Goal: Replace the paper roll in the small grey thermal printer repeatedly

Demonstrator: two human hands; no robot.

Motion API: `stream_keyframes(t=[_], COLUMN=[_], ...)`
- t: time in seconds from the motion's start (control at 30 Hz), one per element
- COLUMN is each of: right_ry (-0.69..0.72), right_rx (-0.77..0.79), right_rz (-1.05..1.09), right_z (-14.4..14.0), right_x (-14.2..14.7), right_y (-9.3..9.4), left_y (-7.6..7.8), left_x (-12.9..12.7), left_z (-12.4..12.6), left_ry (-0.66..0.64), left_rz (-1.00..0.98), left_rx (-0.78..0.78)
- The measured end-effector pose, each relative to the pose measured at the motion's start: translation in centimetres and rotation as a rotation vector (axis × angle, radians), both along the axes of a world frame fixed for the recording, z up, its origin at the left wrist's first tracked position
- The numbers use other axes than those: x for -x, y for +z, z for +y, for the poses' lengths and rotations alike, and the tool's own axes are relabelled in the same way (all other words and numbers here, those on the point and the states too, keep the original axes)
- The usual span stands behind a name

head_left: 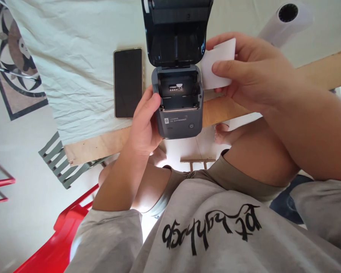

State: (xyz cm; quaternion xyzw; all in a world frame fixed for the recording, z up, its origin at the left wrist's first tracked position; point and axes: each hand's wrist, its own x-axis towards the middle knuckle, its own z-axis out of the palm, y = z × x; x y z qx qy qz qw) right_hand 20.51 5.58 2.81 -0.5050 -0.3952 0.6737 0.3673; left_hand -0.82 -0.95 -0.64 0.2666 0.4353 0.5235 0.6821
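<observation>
A small dark grey label printer (182, 127) is held up near the table's front edge, its black lid (176, 45) swung fully back. Its paper bay shows, with a small printed sticker inside and no roll in it. My left hand (147, 121) grips the printer's left side, thumb on the rim. Just right of the printer, my right hand (244, 68) pinches a piece of white paper (216, 70) between thumb and fingers. Whether this paper is a loose sheet or the end of a roll, I cannot tell.
A smartphone (127, 83) with a dark screen lies left of the printer on the pale cloth (82, 60). At the back right stands a white cylinder (284, 24) with a dark round top. A red chair (65, 227) and a green slatted seat (57, 163) are below left.
</observation>
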Motion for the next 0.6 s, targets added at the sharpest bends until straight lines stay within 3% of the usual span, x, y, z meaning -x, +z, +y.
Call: stream_keyframes(t=[0.1, 0.23, 0.43, 0.6], right_ry=[-0.024, -0.164, -0.252, -0.21], right_rx=[0.025, 0.105, 0.094, 0.109], right_rz=[0.01, 0.025, 0.051, 0.074], right_z=[0.1, 0.2, 0.1, 0.0], right_x=[-0.2, -0.3, 0.0, 0.3], right_y=[-0.1, 0.3, 0.9, 0.8], left_y=[0.0, -0.1, 0.0, 0.2], left_x=[0.0, 0.0, -0.1, -0.5], left_z=[-0.1, -0.1, 0.1, 0.0], left_ry=[-0.003, -0.01, -0.043, 0.011], left_rz=[0.024, 0.05, -0.016, 0.035], left_rx=[0.006, -0.007, -0.01, 0.016])
